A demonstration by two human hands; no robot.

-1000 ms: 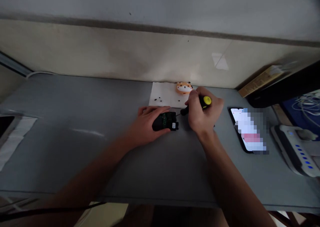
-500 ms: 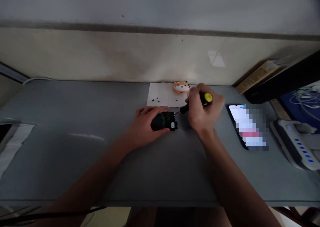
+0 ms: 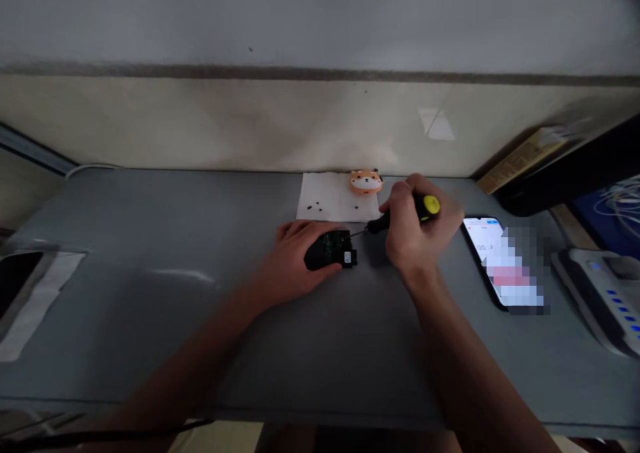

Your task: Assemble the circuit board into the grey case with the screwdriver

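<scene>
On the grey desk lies a small dark device (image 3: 329,249) with an exposed green circuit board and a white label near its right end. My left hand (image 3: 295,258) grips it from the left, thumb along the near side and fingers along the far side. My right hand (image 3: 417,223) is closed around a black and yellow screwdriver (image 3: 431,206). Its thin shaft points left, and the tip is at the device's upper right part; whether it touches a screw is too small to tell. Just behind, several tiny dark screws (image 3: 315,206) lie on a white paper (image 3: 330,190).
An orange animal-faced case (image 3: 366,182) sits on the paper's right side. Right of my right hand are a lit phone (image 3: 500,260) and a power strip (image 3: 595,293). A cardboard box (image 3: 523,160) leans by the wall. Folded white paper (image 3: 45,306) lies far left.
The camera view has shifted slightly, so everything sits a little lower and to the right. The screwdriver tip has gone from the device's right edge to farther in over it.
</scene>
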